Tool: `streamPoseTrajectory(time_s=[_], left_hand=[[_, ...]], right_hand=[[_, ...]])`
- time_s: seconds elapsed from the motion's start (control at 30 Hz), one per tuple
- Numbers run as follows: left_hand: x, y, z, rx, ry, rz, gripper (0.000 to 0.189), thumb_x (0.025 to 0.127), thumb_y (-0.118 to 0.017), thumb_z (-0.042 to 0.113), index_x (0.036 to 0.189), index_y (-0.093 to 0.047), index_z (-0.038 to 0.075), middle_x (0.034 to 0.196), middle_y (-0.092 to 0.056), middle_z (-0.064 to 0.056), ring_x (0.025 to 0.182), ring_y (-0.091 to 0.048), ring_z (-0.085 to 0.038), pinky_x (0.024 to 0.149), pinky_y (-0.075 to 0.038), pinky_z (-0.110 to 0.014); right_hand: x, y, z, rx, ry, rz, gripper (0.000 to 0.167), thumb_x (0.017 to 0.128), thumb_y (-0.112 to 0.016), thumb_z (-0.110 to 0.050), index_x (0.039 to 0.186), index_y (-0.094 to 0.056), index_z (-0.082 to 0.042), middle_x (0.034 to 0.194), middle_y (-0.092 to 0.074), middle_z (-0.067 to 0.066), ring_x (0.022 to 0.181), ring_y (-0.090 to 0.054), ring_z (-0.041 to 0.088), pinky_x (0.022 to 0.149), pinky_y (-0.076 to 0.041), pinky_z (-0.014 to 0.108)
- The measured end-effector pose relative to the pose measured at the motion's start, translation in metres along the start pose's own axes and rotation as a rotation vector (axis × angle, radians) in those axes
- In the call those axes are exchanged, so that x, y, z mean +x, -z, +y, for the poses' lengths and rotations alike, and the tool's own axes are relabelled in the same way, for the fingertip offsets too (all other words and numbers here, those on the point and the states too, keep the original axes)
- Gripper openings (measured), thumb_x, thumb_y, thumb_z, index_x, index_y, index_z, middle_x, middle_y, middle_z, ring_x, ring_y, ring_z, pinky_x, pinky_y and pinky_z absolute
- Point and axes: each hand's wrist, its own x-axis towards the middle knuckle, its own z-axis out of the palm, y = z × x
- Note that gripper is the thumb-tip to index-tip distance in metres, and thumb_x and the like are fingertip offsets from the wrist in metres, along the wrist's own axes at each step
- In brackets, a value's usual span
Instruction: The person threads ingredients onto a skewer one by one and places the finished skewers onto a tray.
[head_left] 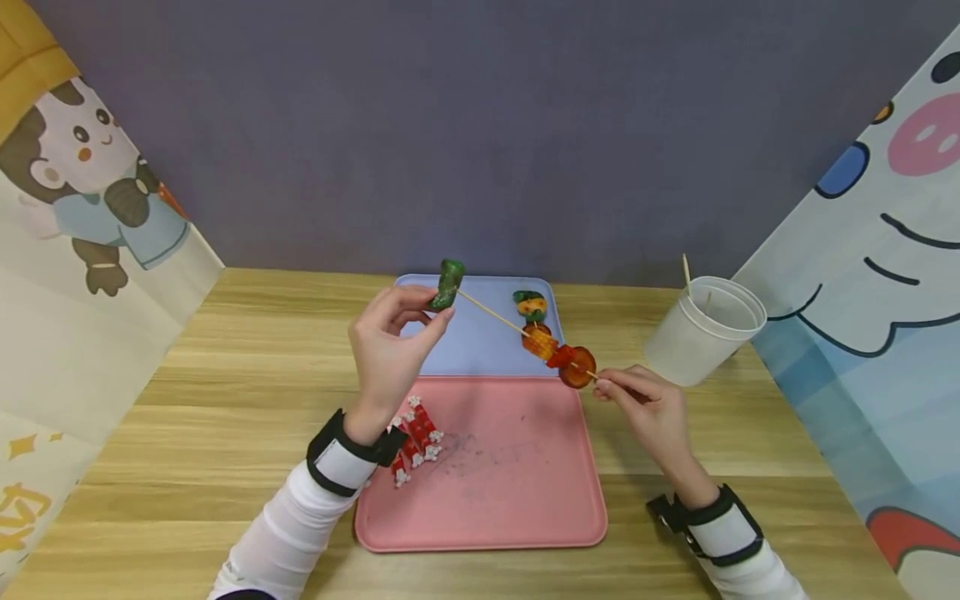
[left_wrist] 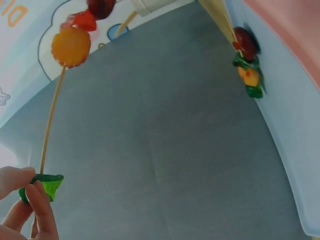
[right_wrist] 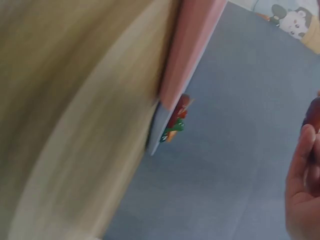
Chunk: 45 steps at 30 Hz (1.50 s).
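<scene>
My left hand (head_left: pixel 393 346) pinches a green pepper piece (head_left: pixel 447 284) between thumb and fingers. The tip of a thin wooden skewer (head_left: pixel 491 313) meets that piece; in the left wrist view the pepper (left_wrist: pixel 52 186) shows a bright green inner side. With thumb and fingertips, my right hand (head_left: pixel 648 410) pinches the skewer's other end. Along it sit a yellow corn slice (head_left: pixel 539 342), a red piece (head_left: pixel 560 357) and a round reddish-brown slice (head_left: pixel 577 367) nearest the right hand. The skewer slants over the two trays.
A blue tray (head_left: pixel 480 354) at the back holds another loaded skewer (head_left: pixel 532 307). In front lies a pink tray (head_left: pixel 517 500) with several red-and-white pieces (head_left: pixel 420 429) on its left. A white tub (head_left: pixel 693 337) with wooden sticks stands at the right.
</scene>
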Motion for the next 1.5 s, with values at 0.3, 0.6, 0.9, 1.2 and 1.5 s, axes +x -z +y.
streamPoseTrajectory(time_s=[0.3,0.6,0.9,1.2,1.5], left_hand=[[-0.007,-0.005,0.017,-0.046,-0.144,-0.07,0.026,0.067,-0.077,-0.013,0.091,-0.068,-0.007,0.094,-0.065,-0.019,0.077,-0.066,-0.017,0.068,-0.056,-0.03],[-0.007,-0.004,0.022,-0.038,-0.243,-0.086,0.022,0.067,-0.074,-0.015,0.087,-0.068,-0.008,0.092,-0.066,-0.021,0.078,-0.064,-0.017,0.069,-0.055,-0.026],[-0.004,-0.002,0.018,0.156,-0.352,-0.057,0.015,0.072,-0.077,-0.002,0.086,-0.072,-0.002,0.091,-0.069,-0.015,0.072,-0.064,-0.019,0.068,-0.054,-0.024],[-0.005,-0.002,0.02,0.147,-0.334,-0.106,0.019,0.07,-0.077,-0.004,0.088,-0.071,-0.003,0.09,-0.07,-0.014,0.072,-0.065,-0.018,0.066,-0.054,-0.023],[-0.003,0.002,0.021,-0.013,-0.091,-0.097,0.019,0.069,-0.073,-0.013,0.086,-0.066,-0.007,0.089,-0.069,-0.019,0.074,-0.066,-0.019,0.065,-0.056,-0.028]], right_hand=[[0.0,0.011,0.04,0.17,0.12,-0.001,0.026,0.07,-0.056,0.035,0.086,-0.067,0.018,0.08,-0.069,0.014,0.069,-0.068,0.012,0.061,-0.055,0.021],[0.005,0.016,0.021,0.138,0.178,-0.047,0.023,0.069,-0.057,0.034,0.086,-0.066,0.021,0.08,-0.069,0.017,0.073,-0.068,0.01,0.064,-0.055,0.018],[0.007,0.022,0.018,0.122,0.273,-0.039,0.017,0.071,-0.06,0.03,0.086,-0.065,0.022,0.08,-0.069,0.019,0.075,-0.069,0.01,0.066,-0.055,0.017],[0.007,0.025,0.023,0.115,0.247,-0.045,0.024,0.068,-0.057,0.035,0.087,-0.065,0.022,0.084,-0.07,0.015,0.077,-0.069,0.009,0.067,-0.055,0.017],[0.006,0.027,0.029,0.147,0.229,-0.065,0.026,0.069,-0.057,0.034,0.089,-0.066,0.021,0.088,-0.071,0.012,0.078,-0.069,0.01,0.067,-0.055,0.018]])
